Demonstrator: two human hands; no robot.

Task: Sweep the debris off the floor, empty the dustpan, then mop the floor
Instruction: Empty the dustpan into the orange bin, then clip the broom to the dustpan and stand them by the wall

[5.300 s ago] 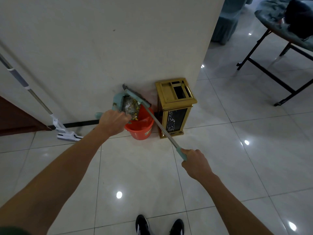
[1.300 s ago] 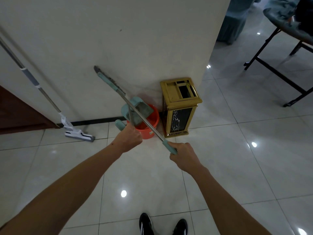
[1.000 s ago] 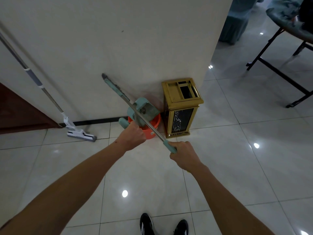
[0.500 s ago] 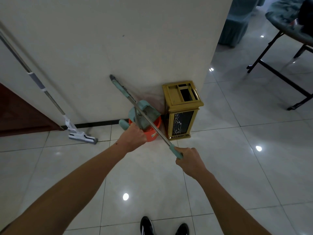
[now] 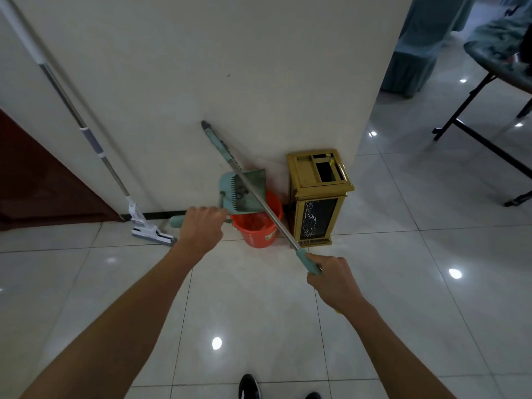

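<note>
Two hands are occupied at the orange bucket (image 5: 257, 226), which serves here as the landmark. The left hand (image 5: 201, 226) is curled round the dustpan's handle just left of the bucket, and the dustpan (image 5: 243, 191) is held tipped above the bucket's far rim, its mouth slanting down toward the opening. The right hand (image 5: 335, 280) is closed round the teal grip of the broom (image 5: 259, 197) on the near right of the bucket; the shaft is carried diagonally across the bucket and the pan, its head raised against the wall (image 5: 230, 67) behind.

Compared with five seconds ago, the crumpled debris that filled the pan is gone — only a few dark specks are seen on the pan's inner face. Over the last second the broom head has been lowered somewhat along the wall, and the pan has been kept above the bucket. The emptying step is therefore judged to be all but finished, and mopping is what remains.

The mop (image 5: 121, 191) is leaned against the wall well left of the bucket, untouched — its head rests on the floor (image 5: 259, 312). A gold bin (image 5: 318, 197) stands just right of the bucket.
</note>
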